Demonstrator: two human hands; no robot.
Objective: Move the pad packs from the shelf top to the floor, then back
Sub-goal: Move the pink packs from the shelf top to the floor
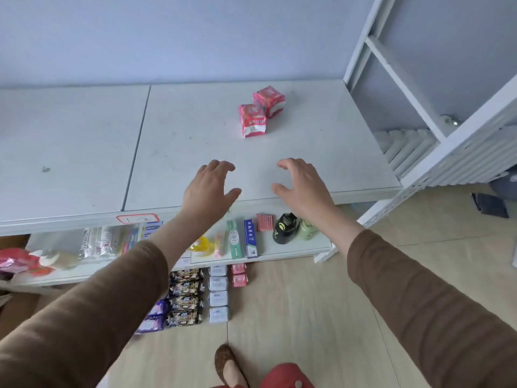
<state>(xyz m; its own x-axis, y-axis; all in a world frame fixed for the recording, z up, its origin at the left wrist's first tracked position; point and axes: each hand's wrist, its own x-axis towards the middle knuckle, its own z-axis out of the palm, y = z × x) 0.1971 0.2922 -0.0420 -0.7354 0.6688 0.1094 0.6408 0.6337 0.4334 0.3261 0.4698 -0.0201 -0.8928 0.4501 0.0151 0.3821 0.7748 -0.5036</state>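
Two pink-and-red pad packs stand on the white shelf top: the nearer pack and a second pack just behind it, touching. My left hand and my right hand hover over the front of the shelf top, fingers spread, both empty, well short of the packs. On the floor in front of the shelf lie rows of packs: dark packs, white packs, small pink packs and purple packs.
A lower shelf holds toothpaste boxes, a black bottle, a green bottle and wrapped goods at left. A white rack stands at the right. My foot is on the tiled floor.
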